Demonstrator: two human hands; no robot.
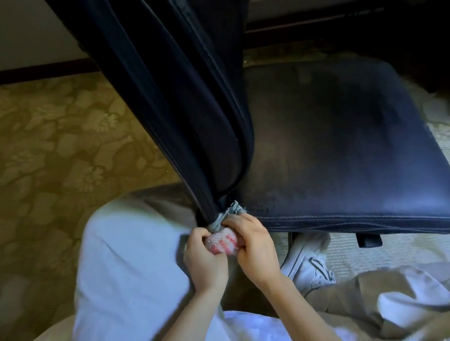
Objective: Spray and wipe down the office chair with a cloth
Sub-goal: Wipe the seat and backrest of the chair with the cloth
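A dark blue office chair fills the upper view, its backrest (157,69) slanting from top left down to its seat (355,150). At the lower corner where backrest meets seat, both hands hold a bunched cloth (222,241), white with pink-red marks and a grey frayed end (233,210) poking up against the chair. My left hand (204,259) pinches the cloth from the left. My right hand (253,245) curls over it from the right. No spray bottle is in view.
A patterned yellow-green carpet (41,154) covers the floor. My knees in light trousers (126,273) are bent close under the hands, and a pale sneaker (306,261) sits under the seat edge. A dark skirting board (25,74) runs along the left wall. Dark furniture stands behind the chair.
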